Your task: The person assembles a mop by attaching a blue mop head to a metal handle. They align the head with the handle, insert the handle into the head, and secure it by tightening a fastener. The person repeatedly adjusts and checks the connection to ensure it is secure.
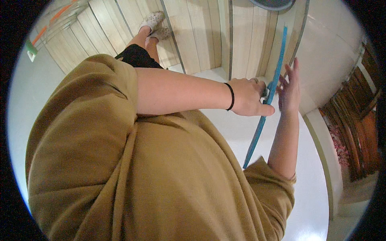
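Note:
A long, thin blue strip [279, 60], seen nearly edge-on, slants from upper right down toward my right sleeve. My left hand [249, 96], with a black band at its wrist and a ring on one finger, is closed around its middle. A small grey, metallic-looking fitting shows by those fingers. The thumb lies along the strip's lower side. Just right of the strip my right hand [290, 86] is raised, fingers spread, holding nothing visible. Whether its fingertips touch the strip I cannot tell.
Light wood-look steps [201, 36] with dark edges lie beyond my left arm, where my feet stand in pale clogs [152, 22]. A dark grey round vessel [273, 3] is at the top. Dark carved wood [354, 124] and pink flowers [341, 148] appear at right.

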Motion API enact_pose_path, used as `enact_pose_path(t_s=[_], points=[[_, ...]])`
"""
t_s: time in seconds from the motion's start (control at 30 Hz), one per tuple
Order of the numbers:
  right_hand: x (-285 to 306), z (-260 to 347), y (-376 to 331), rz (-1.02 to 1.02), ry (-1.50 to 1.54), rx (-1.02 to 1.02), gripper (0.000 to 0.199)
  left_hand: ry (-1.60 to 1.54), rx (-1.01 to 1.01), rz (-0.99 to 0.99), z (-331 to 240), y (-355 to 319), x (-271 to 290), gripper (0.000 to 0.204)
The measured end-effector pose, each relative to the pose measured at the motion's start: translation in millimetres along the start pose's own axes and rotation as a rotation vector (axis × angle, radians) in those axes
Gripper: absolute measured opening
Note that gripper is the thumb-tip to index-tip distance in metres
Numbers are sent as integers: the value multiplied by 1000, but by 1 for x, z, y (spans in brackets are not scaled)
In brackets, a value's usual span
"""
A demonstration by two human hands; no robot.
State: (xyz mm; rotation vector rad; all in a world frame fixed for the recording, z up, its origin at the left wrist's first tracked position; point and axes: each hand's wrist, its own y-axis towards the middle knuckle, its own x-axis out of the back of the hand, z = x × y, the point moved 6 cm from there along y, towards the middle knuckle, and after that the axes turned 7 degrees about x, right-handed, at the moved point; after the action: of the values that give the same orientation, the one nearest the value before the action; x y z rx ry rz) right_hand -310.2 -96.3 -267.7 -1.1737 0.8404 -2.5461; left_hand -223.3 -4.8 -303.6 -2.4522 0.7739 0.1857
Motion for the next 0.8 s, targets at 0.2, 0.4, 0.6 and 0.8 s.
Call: enact_pose_path(t_s=[0.2,0.4,0.6,0.8], points=[[-7,-46,91,326,449,-327,53,80,30,9,-19,-5,32,76],[14,20,94,130,738,-214,33,85,23,-62,-67,-7,69,75],[22,39,100,47,557,-162,32,93,2,-82,-76,-17,84,75],[-20,-12,79,147,408,-147,27,58,-64,-94,-11,-17,37,73]])
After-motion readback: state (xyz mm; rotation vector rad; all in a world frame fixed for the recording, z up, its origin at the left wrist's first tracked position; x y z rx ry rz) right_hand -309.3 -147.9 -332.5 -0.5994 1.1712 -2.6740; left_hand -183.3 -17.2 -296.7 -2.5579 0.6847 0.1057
